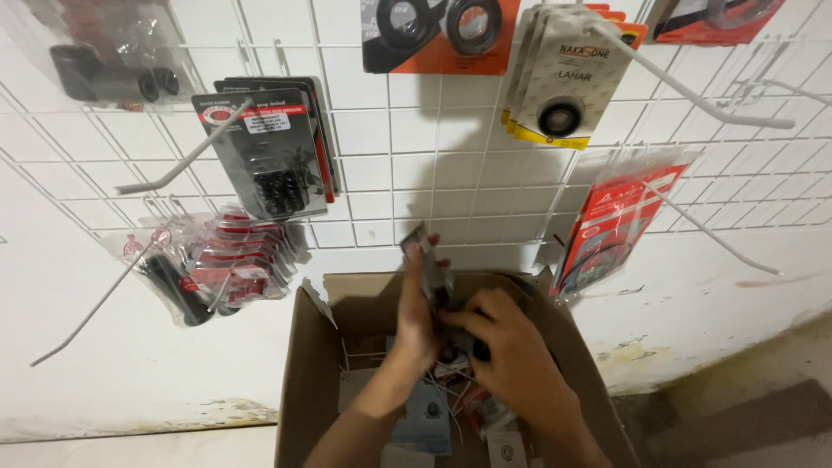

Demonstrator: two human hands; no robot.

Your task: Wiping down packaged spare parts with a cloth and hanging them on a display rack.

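Holding a stack of grey carded packets (433, 276) over the open cardboard box (305, 364), we have our left hand (419, 305) closed around its near edge, fingers curled tight and thumb up along the card. Our right hand (507, 347) closes on the lower end of the same stack, fingertips bent onto the dark part. Below the fingers, more loose packets (426, 416) lie in the box. Beyond the fingertips a white wire grid (407, 156) carries hooks with black packs (273, 156) and red packs (611, 221).
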